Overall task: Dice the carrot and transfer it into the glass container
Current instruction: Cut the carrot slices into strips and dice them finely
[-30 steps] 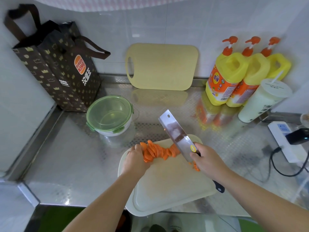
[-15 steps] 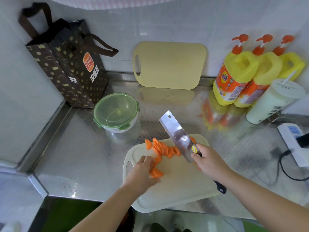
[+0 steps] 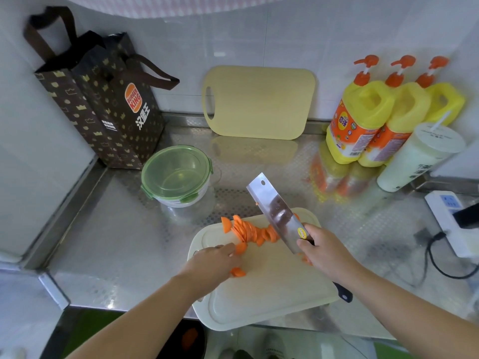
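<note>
Orange carrot slices (image 3: 248, 230) fan left-to-right; left hand (image 3: 215, 260) pinches some, right hand (image 3: 326, 255) grips the far-pointing cleaver (image 3: 274, 211).

My table (image 3: 116, 255) is dimpled stainless steel, shiny enough to mirror what stands on it. The back wall (image 3: 285, 35), all glossy pale tiles, spans ten to two o'clock, with a soft glare near twelve. A raised steel lip (image 3: 181, 119) runs along its foot. At nine o'clock a plain white side wall (image 3: 31, 177) closes the corner. Down at seven o'clock, past the table's edge, the floor (image 3: 85, 330) looks green.
</note>
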{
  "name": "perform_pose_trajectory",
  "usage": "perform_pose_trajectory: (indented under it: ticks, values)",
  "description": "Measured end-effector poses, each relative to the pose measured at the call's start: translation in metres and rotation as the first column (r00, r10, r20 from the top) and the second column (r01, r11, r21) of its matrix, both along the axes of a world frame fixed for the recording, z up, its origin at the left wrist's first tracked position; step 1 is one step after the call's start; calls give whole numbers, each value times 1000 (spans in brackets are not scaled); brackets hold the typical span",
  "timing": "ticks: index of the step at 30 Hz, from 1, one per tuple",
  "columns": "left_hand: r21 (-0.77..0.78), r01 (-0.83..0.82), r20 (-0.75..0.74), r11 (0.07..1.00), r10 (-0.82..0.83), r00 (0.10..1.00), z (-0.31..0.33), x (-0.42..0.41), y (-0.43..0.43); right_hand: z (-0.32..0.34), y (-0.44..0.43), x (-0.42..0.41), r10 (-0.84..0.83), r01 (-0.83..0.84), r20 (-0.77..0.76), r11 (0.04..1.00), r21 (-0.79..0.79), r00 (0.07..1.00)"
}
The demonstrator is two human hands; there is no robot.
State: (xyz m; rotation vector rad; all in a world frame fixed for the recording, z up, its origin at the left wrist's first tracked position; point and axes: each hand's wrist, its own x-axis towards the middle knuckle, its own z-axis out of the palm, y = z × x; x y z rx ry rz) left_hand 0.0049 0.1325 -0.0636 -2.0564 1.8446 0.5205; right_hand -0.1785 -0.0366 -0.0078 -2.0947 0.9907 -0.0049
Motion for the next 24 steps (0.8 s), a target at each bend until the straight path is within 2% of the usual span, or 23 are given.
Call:
perform_pose_trajectory:
  ticks: [2,5,8,10,14,16,21,22,24]
  values:
    - [-25,60,33,998,-59,998,0,1,2,-1,0,-1,2,-2,-6,1000,-3,1000]
    - [-11,88,-29,996,-88,996,4,2,8,-1,0,0,-1,1,1,1000,3,1000]
    - [-91,116,-5,989,-117,993,5,7,9,-2,-1,2,1,-1,-1,1000,5,1000]
    - [-53,127,10,990,-127,992,2,8,6,-2,-1,3,3,-3,1,1000,5,1000]
    - [-42,17,38,999,-15,999,5,4,-2,-3,-1,4,6,-7,9,1000,10,1000]
    - [28,-44,-38,999,45,998,8,2,-5,-3,-1,5,12,-12,11,1000,11,1000]
    - [53,-8,-83,999,12,996,22,0,-5,-2,-1,4,12,-13,22,1000,14,1000]
    - [49,-33,-116,998,39,992,23,2,-3,-1,-1,4,14,-14,23,1000,15,1000]
    - [4,-198,-249,980,193,949,27,8,-1,-1,-1,3,13,-14,19,1000,13,1000]
